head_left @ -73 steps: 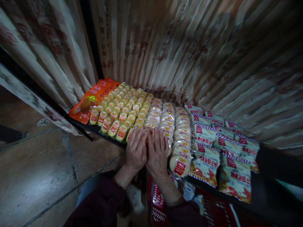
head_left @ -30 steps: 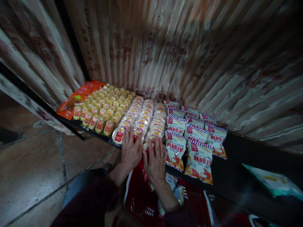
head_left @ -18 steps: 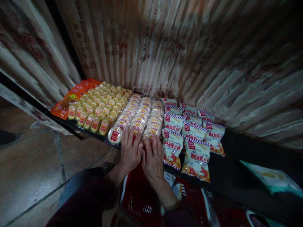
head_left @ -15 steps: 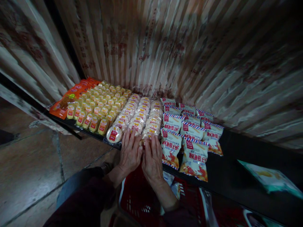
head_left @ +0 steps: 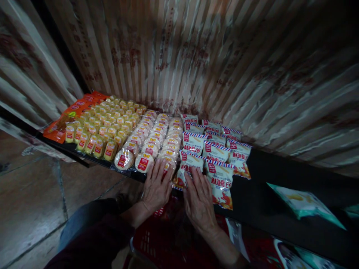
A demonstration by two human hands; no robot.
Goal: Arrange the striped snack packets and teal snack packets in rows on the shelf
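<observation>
My left hand [head_left: 157, 186] lies with its fingers stretched out over the front of the right-hand row of wrapped round crackers [head_left: 169, 149], partly hiding the nearest one. Two more rows of these crackers [head_left: 144, 161] stand to its left, their front packs showing red labels. My right hand [head_left: 199, 200] rests with straight fingers against the lower part of a white snack bag [head_left: 192, 160] with a striped top edge. Beside it leans another snack bag [head_left: 219, 179] of the same kind. Neither hand grips anything.
Yellow wrapped snacks [head_left: 99, 147] and an orange bag [head_left: 60, 125] fill the left end of the black shelf [head_left: 255, 198]. A green-and-white packet [head_left: 305, 201] lies to the right. Below the shelf is a red basket [head_left: 151, 239]; a pleated curtain [head_left: 157, 48] hangs behind.
My right hand has moved right, from the right-hand cracker row to the front snack bag. My left hand has shifted from the middle row to the right-hand row. The view has turned slightly right.
</observation>
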